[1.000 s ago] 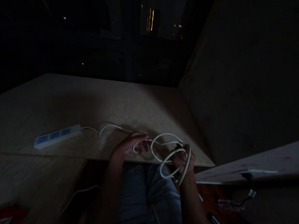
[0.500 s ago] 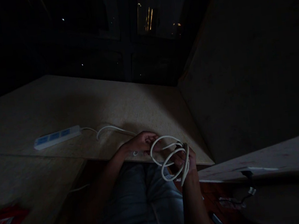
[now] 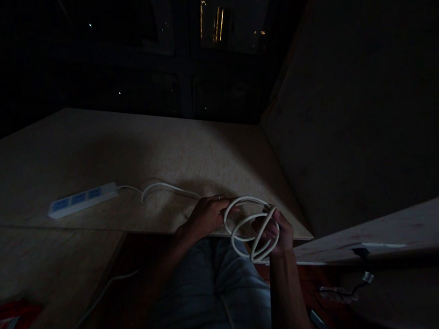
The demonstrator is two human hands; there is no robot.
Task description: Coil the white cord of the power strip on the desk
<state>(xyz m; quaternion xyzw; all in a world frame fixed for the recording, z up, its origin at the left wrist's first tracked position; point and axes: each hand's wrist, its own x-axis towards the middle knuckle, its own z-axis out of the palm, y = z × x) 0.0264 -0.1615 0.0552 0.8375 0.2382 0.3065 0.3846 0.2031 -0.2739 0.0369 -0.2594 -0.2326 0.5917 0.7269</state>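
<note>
A white power strip (image 3: 83, 200) with blue socket faces lies on the pale ledge. Its cord (image 3: 168, 186) runs right along the surface and passes behind my left hand (image 3: 208, 214). That hand is closed at the left side of the coil, its fingers curled on the cord; the fingertips are partly hidden. Several loose loops of the white cord (image 3: 233, 237) hang above my lap, gathered in my right hand (image 3: 278, 229), which is shut on them. The plug end cannot be made out.
A pale ledge (image 3: 153, 140) stretches below a dark window, with a wall (image 3: 357, 117) on the right. At lower left lies a red packet (image 3: 12, 328). Another stretch of white cord (image 3: 103, 294) hangs at the left. A black cable (image 3: 353, 293) lies low at the right. The room is dim.
My left hand's fingers have closed by the coil. The loops have turned and drawn closer together in my right hand. More of the hanging cord shows at lower left.
</note>
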